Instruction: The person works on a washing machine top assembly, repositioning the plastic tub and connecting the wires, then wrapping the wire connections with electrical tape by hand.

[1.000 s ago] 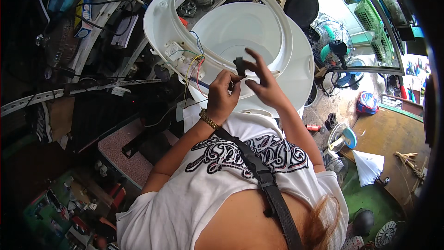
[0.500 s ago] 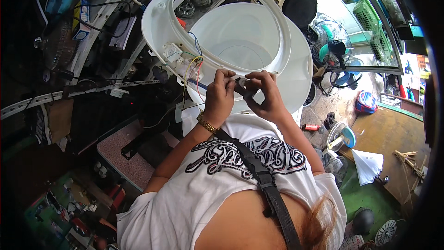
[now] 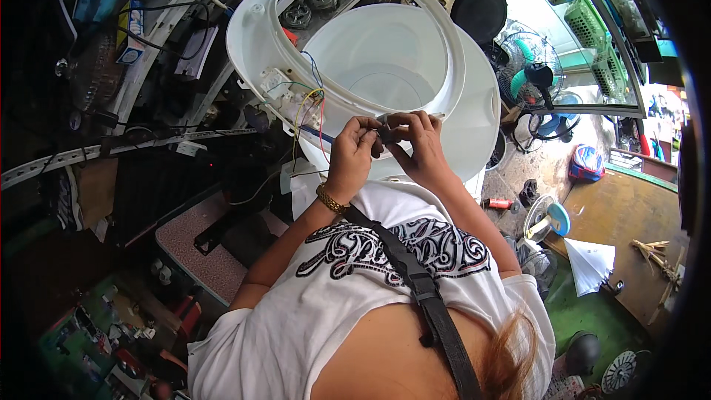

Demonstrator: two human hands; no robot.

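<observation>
My left hand [image 3: 351, 154] and my right hand [image 3: 422, 147] meet over the near edge of a white plastic ring-shaped cover [image 3: 250, 33]. Between their fingertips is a small dark grey part [image 3: 384, 132], pinched from both sides; its kind is too small to make out. The cover leans over a round white plastic tub [image 3: 474, 122]. On the cover's left side sits a white fitting [image 3: 275, 83], from which thin coloured wires [image 3: 320, 95] run down beside my left hand.
A metal shelf rail [image 3: 81, 154] and dark clutter lie at left. To the right are a fan [image 3: 529, 67], a black pan [image 3: 480, 13], a red cylinder [image 3: 498, 204] and a brown board [image 3: 603, 215]. A pink speckled panel [image 3: 196, 241] lies at lower left.
My right-hand fingers have curled closer around the dark part, and the part has turned between my fingertips. My left hand has shifted only slightly. The cover and tub look unmoved.
</observation>
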